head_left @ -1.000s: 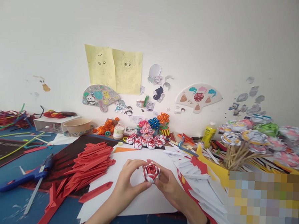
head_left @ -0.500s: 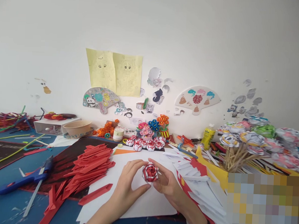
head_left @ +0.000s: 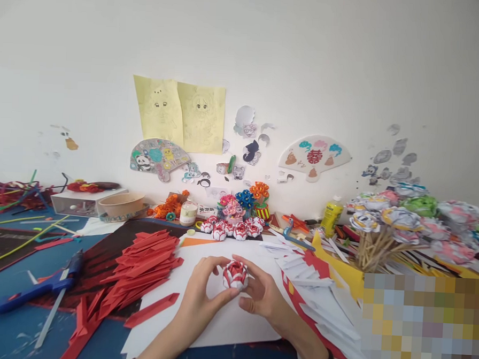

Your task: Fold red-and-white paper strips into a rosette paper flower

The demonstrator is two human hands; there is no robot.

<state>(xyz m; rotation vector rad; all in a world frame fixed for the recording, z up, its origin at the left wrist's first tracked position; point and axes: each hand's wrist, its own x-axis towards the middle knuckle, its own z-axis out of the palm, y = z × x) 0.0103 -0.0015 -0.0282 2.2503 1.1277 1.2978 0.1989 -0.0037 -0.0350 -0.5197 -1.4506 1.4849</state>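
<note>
A red-and-white folded paper flower (head_left: 235,275) is held up between my two hands, above a white paper sheet (head_left: 235,324). My left hand (head_left: 206,286) curves round its left side, thumb under the base and fingers at the upper left. On the other side, my right hand (head_left: 264,293) has its fingers against the top and right edge, its thumb lower and apart from the flower. Beyond my hands stand several similar paper flowers (head_left: 219,231). A pile of red folded paper strips (head_left: 144,268) lies to the left, and white folded strips (head_left: 309,271) lie to the right.
A blue glue gun (head_left: 36,292) rests on the left with a glue stick. Farther back are a round tan bowl (head_left: 122,207), a small white jar (head_left: 188,213) and a yellow bottle (head_left: 331,217). Paper flowers on sticks (head_left: 380,246) crowd the right. A wall closes off the back.
The flower has tilted, so its side now shows more than its top. My left thumb has moved up under its base, and my right thumb has come away from it.
</note>
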